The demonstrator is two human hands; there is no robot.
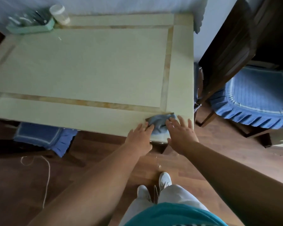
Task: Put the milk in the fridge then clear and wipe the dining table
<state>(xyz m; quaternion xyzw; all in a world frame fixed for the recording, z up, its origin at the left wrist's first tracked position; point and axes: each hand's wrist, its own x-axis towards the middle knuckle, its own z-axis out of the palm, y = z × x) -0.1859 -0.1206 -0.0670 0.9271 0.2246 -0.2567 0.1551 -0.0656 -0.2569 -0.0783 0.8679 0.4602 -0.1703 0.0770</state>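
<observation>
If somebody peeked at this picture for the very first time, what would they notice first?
Probably the two hands, left hand and right hand, pressing a blue cloth flat on the near right corner of the big pale table. Next, the bright blue chair cushion at the right, and the green tray with a jar at the far left corner.

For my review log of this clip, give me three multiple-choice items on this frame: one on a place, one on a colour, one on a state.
1. Where on the table is the cloth?
A. near right corner
B. centre
C. far left corner

2. What colour is the cloth?
A. red
B. blue
C. yellow

3. How does the right hand lie?
A. in a fist
B. lifted off, holding a jar
C. flat, fingers straight, on the cloth

Key:
1 A, it sits by the near right corner.
2 B, it is blue.
3 C, the straight fingers rest on the cloth; the left hand touches it too.
</observation>
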